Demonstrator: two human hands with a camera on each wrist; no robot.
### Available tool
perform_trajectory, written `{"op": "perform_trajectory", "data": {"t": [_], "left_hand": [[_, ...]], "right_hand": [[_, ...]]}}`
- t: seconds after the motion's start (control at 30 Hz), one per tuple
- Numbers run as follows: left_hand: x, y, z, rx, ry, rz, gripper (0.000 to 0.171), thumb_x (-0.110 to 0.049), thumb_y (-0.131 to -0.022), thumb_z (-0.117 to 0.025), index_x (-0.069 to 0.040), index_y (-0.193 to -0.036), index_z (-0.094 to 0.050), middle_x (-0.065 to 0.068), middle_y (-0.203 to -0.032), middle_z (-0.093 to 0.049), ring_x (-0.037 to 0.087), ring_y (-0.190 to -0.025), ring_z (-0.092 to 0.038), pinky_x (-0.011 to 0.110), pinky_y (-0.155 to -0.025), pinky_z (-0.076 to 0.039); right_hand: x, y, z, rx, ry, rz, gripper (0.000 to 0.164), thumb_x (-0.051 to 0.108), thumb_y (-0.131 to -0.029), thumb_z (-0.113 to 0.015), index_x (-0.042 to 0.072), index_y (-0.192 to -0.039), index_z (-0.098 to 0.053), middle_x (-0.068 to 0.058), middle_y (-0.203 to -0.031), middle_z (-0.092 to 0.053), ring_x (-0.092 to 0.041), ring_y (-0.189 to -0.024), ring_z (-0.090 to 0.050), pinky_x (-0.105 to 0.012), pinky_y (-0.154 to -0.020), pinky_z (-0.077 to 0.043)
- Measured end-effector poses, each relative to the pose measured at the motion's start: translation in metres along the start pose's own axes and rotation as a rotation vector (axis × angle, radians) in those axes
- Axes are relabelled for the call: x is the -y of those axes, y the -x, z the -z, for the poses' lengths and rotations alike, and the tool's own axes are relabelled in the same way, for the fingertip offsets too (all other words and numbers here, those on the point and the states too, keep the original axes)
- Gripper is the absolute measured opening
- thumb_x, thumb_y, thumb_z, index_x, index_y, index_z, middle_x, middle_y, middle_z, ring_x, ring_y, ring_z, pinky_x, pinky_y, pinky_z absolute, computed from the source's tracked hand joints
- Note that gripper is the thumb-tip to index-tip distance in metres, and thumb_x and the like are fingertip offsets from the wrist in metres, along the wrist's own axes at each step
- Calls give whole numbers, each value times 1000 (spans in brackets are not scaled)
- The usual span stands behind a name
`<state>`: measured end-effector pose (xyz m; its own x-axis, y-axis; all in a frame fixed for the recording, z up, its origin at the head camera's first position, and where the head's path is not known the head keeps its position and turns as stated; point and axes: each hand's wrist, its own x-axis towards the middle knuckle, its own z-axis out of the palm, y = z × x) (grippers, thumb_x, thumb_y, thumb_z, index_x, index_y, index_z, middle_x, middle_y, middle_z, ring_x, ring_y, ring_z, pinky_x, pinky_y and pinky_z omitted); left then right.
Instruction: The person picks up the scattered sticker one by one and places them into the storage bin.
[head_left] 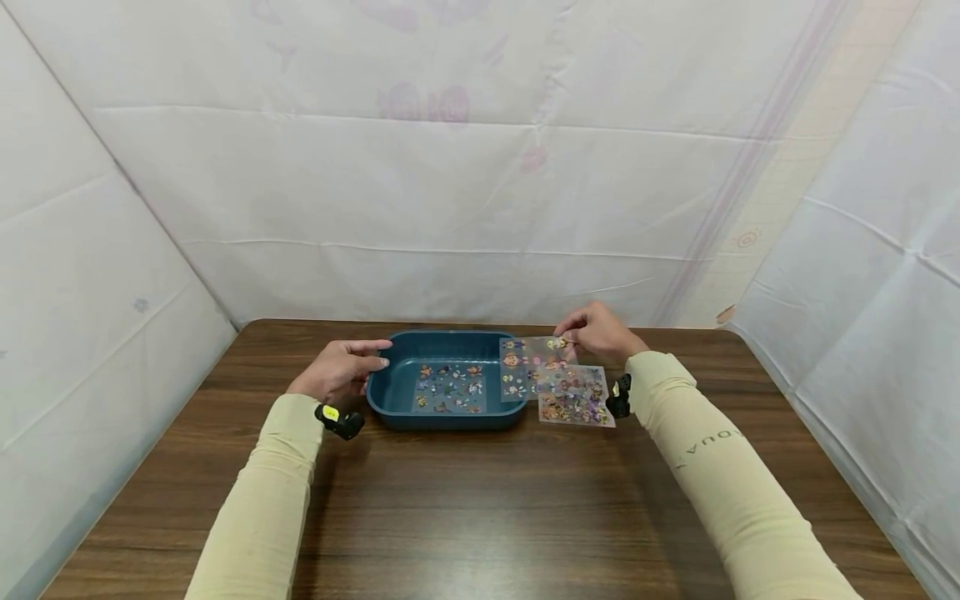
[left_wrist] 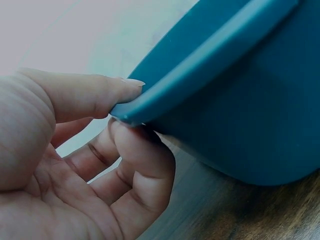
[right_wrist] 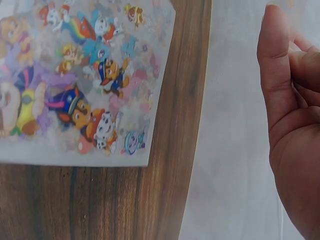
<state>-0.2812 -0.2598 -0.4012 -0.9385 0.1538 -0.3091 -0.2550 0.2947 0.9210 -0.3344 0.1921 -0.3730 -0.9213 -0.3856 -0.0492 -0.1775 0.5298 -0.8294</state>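
A clear sticker sheet [head_left: 537,363] is above the desk [head_left: 465,517] near its far edge, overlapping the tray's right rim in the head view. The right hand [head_left: 600,332] pinches its far right corner between thumb and fingers. The blue tray [head_left: 450,422] stands along the desk's far edge, another sticker sheet [head_left: 450,389] lying inside. The left hand [head_left: 337,369] grips the tray's left rim, thumb on top, fingers curled beneath. Toward the desk's far right corner lie more printed sheets [head_left: 576,410]. White cloth [head_left: 450,183] hangs behind.
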Motion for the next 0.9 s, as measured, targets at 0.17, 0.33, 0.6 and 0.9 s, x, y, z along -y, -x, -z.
{"op": "perform_trajectory", "data": {"t": [0.17,0.33,0.6,0.9], "left_hand": [[-1,1,-2,5,-4,-4,55,-16,-104,-64,-11,-156,-49,-3,-78,-52,14,-68,-51,31,-65,-48],[0,0,-2,0,-3,2,53,-16,-104,-64,-12,-156,-50,-3,-79,-52,14,-70,-51,31,-66,-49],[-1,-2,-2,-3,1,12,53,-17,-104,-65,-13,-155,-51,-3,-81,-54,15,-71,-52,31,-67,-49],[0,-3,-1,11,-1,-5,53,-17,-105,-64,-12,-156,-50,-4,-76,-53,14,-69,-51,32,-67,-48]], "right_hand": [[2,-3,-4,6,-22,-8,27,-5,-104,-51,-7,-117,-74,-27,-109,-71,-20,-75,-75,-47,-79,-63],[5,-5,-7,7,-39,-12,26,-5,-103,-52,-7,-117,-74,-26,-109,-71,-19,-76,-74,-45,-78,-64],[11,-8,-13,17,-60,-36,25,-4,-104,-53,-6,-119,-74,-26,-111,-69,-23,-80,-76,-50,-87,-62],[22,-15,-21,30,-30,-9,25,-3,-104,-54,-5,-119,-74,-22,-105,-73,-24,-81,-76,-56,-90,-60]]}}
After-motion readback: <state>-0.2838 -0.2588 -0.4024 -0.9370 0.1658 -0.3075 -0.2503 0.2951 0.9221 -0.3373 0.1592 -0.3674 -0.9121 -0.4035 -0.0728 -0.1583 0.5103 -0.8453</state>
